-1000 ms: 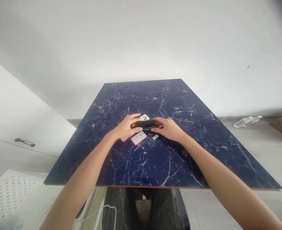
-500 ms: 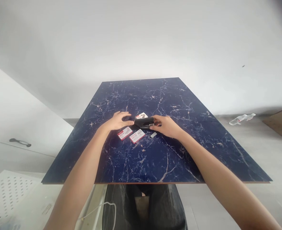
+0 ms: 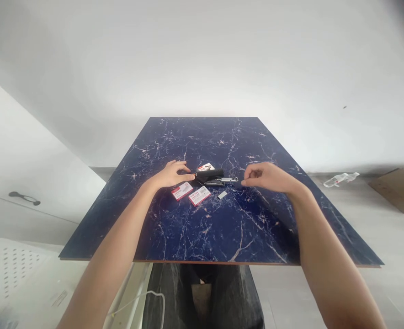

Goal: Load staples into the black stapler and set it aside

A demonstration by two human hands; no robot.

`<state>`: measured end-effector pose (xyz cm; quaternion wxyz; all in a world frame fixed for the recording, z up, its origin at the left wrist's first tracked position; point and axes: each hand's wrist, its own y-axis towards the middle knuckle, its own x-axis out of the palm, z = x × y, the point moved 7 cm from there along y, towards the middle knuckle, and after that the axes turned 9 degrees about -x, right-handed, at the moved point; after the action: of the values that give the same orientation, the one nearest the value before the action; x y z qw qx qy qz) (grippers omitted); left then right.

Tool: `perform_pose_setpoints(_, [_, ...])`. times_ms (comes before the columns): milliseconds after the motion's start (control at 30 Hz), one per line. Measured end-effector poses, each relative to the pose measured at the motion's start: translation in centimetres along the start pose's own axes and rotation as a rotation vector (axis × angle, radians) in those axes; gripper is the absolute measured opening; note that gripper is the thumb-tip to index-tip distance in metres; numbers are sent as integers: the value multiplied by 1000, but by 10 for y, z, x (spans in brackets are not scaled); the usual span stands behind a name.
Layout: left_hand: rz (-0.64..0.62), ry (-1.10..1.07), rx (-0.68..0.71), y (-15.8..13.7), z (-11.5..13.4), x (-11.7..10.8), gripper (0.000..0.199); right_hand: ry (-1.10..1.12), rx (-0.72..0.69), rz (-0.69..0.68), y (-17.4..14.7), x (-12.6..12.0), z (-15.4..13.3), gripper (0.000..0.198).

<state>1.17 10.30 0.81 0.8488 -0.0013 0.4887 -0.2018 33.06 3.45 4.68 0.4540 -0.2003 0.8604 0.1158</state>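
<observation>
A black stapler [image 3: 211, 174] lies near the middle of the table, with its silver staple tray [image 3: 230, 179] sticking out to the right. My left hand [image 3: 174, 174] grips the stapler's left end, thumb at its near side. Just right of the tray's tip is my right hand [image 3: 263, 176], its fingers curled in toward the thumb and a small gap showing between it and the metal. In front of the stapler lie two red-and-white staple boxes [image 3: 199, 196] [image 3: 182, 191] and a small strip of staples [image 3: 222, 194]. Behind it is a white-and-red card or box [image 3: 206, 167].
The dark blue marbled table [image 3: 202, 233] has its near edge close to my lap. A cardboard box [image 3: 397, 187] and a clear plastic bottle [image 3: 341, 179] are on the floor at right. A white perforated panel [image 3: 12, 274] stands at lower left.
My right hand has moved right, off the stapler. The silver tray now protrudes from the stapler's right end. My left hand has stayed at the left end.
</observation>
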Motion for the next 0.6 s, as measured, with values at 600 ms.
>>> perform_pose_setpoints(600, [-33, 5, -18, -7, 7, 1, 64, -40, -85, -92, 10, 25, -29, 22])
